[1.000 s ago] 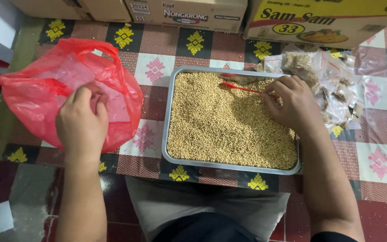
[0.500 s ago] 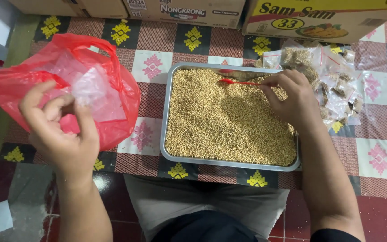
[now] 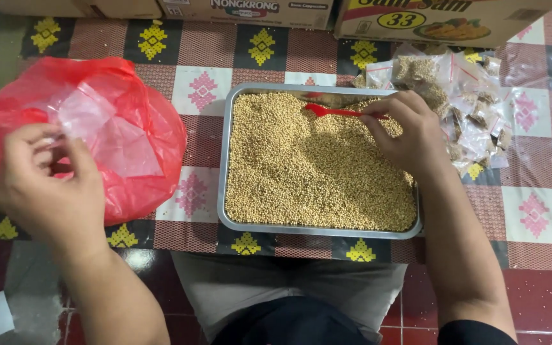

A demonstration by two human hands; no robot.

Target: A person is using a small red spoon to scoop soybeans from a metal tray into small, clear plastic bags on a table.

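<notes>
Drawn back from the red bag [image 3: 129, 147], left hand [image 3: 49, 185] fingers pinch a clear packet [image 3: 87, 115]; right hand [image 3: 410, 131] fingers stay clamped on the red spoon [image 3: 330, 112].

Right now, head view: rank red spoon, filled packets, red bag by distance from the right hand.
From the right hand:
1. red spoon, held in its fingers, over the tray's far edge.
2. filled packets, piled just to its right.
3. red bag, across the tray, far left.

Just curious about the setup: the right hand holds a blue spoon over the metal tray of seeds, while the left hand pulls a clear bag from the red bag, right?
Not quite: the head view shows a red spoon, not blue, in the right hand. The rest stands: metal tray, seeds, left hand, clear bag, red bag.
</notes>
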